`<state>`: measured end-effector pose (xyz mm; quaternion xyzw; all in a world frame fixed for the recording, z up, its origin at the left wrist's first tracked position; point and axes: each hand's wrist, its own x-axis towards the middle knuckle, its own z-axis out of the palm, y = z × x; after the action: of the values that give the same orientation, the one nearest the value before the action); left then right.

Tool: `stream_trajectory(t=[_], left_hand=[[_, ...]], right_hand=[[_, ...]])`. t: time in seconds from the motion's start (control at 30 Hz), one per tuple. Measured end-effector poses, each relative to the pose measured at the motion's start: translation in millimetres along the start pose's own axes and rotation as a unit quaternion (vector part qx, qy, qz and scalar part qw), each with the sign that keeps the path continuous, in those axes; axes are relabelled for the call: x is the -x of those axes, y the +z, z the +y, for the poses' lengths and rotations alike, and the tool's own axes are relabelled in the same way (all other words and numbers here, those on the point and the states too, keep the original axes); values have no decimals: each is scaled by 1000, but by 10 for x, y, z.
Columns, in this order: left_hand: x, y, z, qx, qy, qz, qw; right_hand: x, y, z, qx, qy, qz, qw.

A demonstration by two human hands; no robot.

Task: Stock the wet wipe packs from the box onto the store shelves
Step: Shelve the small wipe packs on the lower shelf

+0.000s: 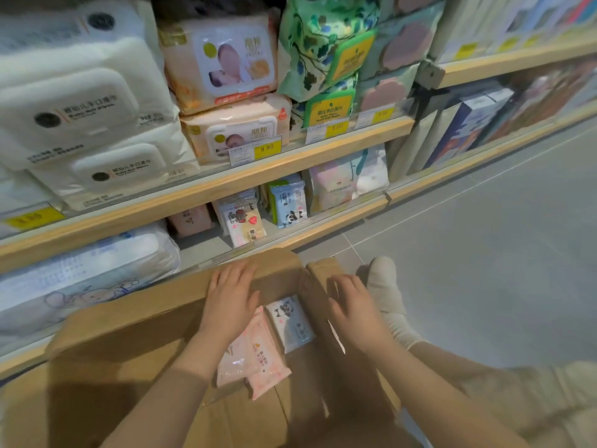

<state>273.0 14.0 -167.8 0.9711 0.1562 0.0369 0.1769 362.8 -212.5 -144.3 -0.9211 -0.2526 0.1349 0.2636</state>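
Observation:
An open cardboard box stands on the floor in front of the shelves. Inside lie pink wet wipe packs and a pale blue panda pack. My left hand rests flat, fingers spread, on the box's far flap, holding nothing. My right hand lies open on the right flap, also empty. On the bottom shelf stand matching small packs: a pink one, a white heart-print one and a blue panda one.
The middle shelf carries large white, peach and green wipe packs behind price tags. A big diaper pack fills the bottom shelf's left. My socked foot is right of the box on the grey tiled floor.

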Motion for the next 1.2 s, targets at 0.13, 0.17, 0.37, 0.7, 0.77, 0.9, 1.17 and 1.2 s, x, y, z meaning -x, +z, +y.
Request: stream_trajectory(t=[0.13, 0.17, 0.37, 0.7, 0.77, 0.9, 1.17, 1.2], left_hand=[[392, 110, 235, 47, 60, -16, 997], [486, 161, 264, 60, 50, -41, 996], [757, 577, 175, 82, -21, -147, 985], [335, 1186, 246, 66, -55, -203, 975], [238, 1321, 225, 21, -52, -209, 976], [97, 1498, 186, -29, -56, -213, 975], [87, 1282, 227, -33, -28, -188, 981], [134, 1213, 239, -23, -27, -185, 982]], right_hand=[[216, 80, 130, 21, 16, -40, 999], [233, 102, 152, 18, 22, -39, 999], [280, 223, 182, -6, 45, -13, 999], [292, 294, 217, -24, 46, 1, 999], [284, 305, 228, -28, 45, 4, 999], [282, 324, 235, -36, 40, 3, 999], [269, 326, 236, -28, 39, -5, 999], [266, 318, 234, -22, 41, -7, 999]])
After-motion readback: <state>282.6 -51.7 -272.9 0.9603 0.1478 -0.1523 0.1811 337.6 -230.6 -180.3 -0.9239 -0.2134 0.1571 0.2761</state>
